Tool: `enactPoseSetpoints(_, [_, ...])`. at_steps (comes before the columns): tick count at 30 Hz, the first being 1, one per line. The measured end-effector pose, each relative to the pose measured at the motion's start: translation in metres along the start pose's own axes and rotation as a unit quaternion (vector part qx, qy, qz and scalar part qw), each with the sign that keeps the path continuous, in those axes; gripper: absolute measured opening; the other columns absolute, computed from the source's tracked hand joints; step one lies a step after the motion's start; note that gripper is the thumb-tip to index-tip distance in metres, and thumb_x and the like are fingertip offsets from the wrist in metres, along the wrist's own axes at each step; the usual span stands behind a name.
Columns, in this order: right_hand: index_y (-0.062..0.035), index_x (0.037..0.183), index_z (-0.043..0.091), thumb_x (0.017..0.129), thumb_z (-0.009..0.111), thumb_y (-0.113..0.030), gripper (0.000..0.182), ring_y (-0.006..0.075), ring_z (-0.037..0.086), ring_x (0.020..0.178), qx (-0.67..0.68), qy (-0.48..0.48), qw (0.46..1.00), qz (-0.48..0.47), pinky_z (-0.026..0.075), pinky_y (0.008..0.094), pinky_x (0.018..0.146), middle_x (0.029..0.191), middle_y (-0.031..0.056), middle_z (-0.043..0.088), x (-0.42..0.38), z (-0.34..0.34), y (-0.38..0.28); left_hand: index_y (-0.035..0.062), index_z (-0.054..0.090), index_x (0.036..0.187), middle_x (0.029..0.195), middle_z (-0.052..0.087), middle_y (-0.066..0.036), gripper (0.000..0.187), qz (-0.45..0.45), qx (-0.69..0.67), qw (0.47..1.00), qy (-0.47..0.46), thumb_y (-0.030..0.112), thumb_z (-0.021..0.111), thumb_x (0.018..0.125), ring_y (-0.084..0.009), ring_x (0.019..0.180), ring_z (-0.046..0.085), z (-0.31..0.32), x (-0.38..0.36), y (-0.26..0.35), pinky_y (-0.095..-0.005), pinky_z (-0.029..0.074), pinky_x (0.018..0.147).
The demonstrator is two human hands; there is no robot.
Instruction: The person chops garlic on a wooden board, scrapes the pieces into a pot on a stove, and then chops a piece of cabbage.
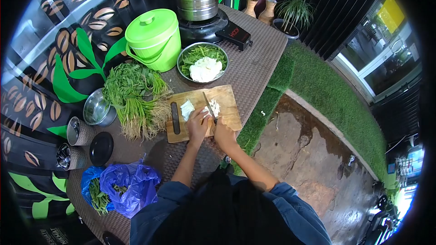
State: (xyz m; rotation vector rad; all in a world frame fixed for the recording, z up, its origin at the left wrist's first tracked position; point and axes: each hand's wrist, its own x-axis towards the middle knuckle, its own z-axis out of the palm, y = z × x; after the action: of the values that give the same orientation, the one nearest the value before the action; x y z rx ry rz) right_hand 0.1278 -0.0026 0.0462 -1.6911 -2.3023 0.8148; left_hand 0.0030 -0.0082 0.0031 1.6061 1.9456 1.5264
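My right hand (224,134) is closed round the handle of a knife (209,105), whose blade points away from me over the wooden cutting board (229,102). Beside it, the fingers of my left hand (197,126) are bent down onto a white vegetable close to the blade; the fingers partly hide it. Chopped white pieces (215,106) lie right of the blade. A pale, cabbage-like piece (186,109) rests farther left on the board, near its dark handle slot (175,118). Just beyond the board stands a metal bowl (182,71) with green leaves (200,54) and a white heap (205,69).
Left of the board lies a large bunch of rooted greens (136,95). Behind are a green lidded bucket (156,36) and a steel pot (197,2) on a portable stove (204,29). A metal bowl (99,107), cutlery holders (79,131) and blue plastic bags (131,188) line the left side.
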Motion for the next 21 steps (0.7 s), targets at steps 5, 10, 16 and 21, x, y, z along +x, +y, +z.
enactPoseSetpoints(5, [-0.0015, 0.099, 0.045, 0.091, 0.048, -0.016, 0.017, 0.0317, 0.068, 0.060, -0.112, 0.126, 0.984, -0.055, 0.055, 0.0400, 0.050, 0.066, 0.0175, 0.066, 0.007, 0.032, 0.007, 0.0032, 0.073, 0.092, 0.108, 0.067, -0.009, 0.017, 0.005, -0.007, 1.000, -0.003, 0.004, 0.074, 0.076, -0.0242, 0.095, 0.064, 0.000, 0.001, -0.001, -0.0326, 0.051, 0.083])
enactPoseSetpoints(10, [-0.0002, 0.098, 0.046, 0.090, 0.050, -0.018, 0.019, 0.0333, 0.069, 0.066, -0.081, 0.091, 0.992, -0.040, 0.056, 0.0409, 0.055, 0.071, 0.0191, 0.067, 0.032, 0.022, 0.004, 0.0033, 0.073, 0.093, 0.109, 0.067, -0.009, 0.017, -0.002, -0.007, 1.000, -0.003, 0.004, 0.073, 0.076, -0.0241, 0.096, 0.064, 0.001, 0.000, -0.002, -0.0329, 0.051, 0.084])
enactPoseSetpoints(16, [0.0066, 0.111, 0.043, 0.088, 0.056, -0.030, 0.045, 0.0422, 0.064, 0.091, -0.028, -0.070, 0.997, -0.035, 0.052, 0.0488, 0.078, 0.088, 0.0270, 0.065, 0.039, -0.031, -0.001, 0.0002, 0.071, 0.091, 0.107, 0.067, -0.010, 0.016, 0.003, -0.029, 1.000, 0.006, 0.002, 0.071, 0.076, -0.0256, 0.098, 0.063, 0.002, -0.001, -0.005, -0.0344, 0.051, 0.084])
enactPoseSetpoints(21, [0.0064, 0.108, 0.044, 0.091, 0.051, -0.023, 0.034, 0.0430, 0.066, 0.082, -0.004, -0.028, 1.000, -0.004, 0.053, 0.0500, 0.074, 0.084, 0.0290, 0.065, 0.018, -0.008, -0.004, 0.0009, 0.072, 0.094, 0.110, 0.067, -0.011, 0.018, -0.017, -0.019, 1.000, -0.005, 0.001, 0.072, 0.076, -0.0236, 0.097, 0.065, 0.000, 0.000, -0.005, -0.0319, 0.051, 0.086])
